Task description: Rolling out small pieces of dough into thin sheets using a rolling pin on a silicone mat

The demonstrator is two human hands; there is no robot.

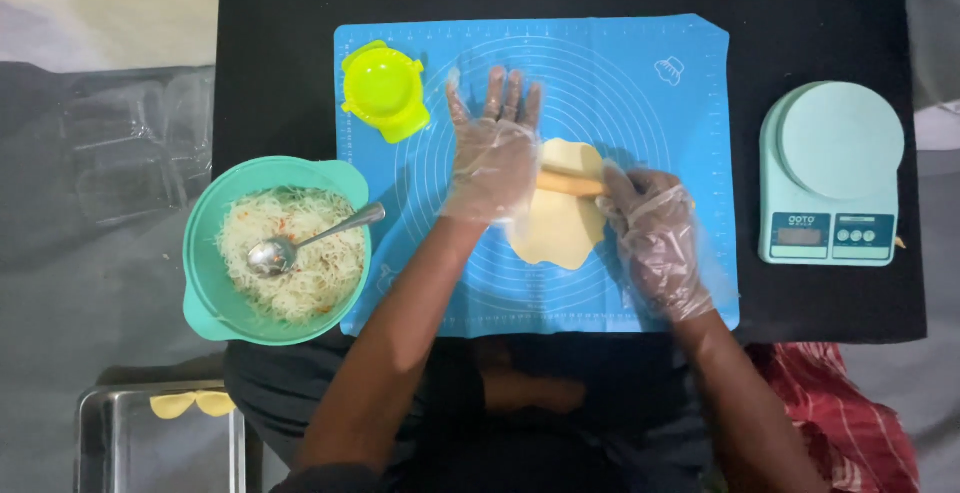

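A flat pale disc of dough (pixel 556 228) lies in the middle of the blue silicone mat (pixel 640 83). Across it runs a small wooden rolling pin (pixel 568 184). My left hand (pixel 492 148), in a clear plastic glove, rests flat with fingers spread on the pin's left end. My right hand (pixel 655 238), gloved too, presses on the pin's right end, fingers curled over it.
A yellow-green dumpling mould (pixel 384 90) sits at the mat's top left. A teal bowl (pixel 205 253) of shredded filling with a metal spoon (pixel 300 244) stands at left. A pale teal kitchen scale (pixel 830 173) is at right. A metal tray (pixel 160 438) with folded dumplings is at lower left.
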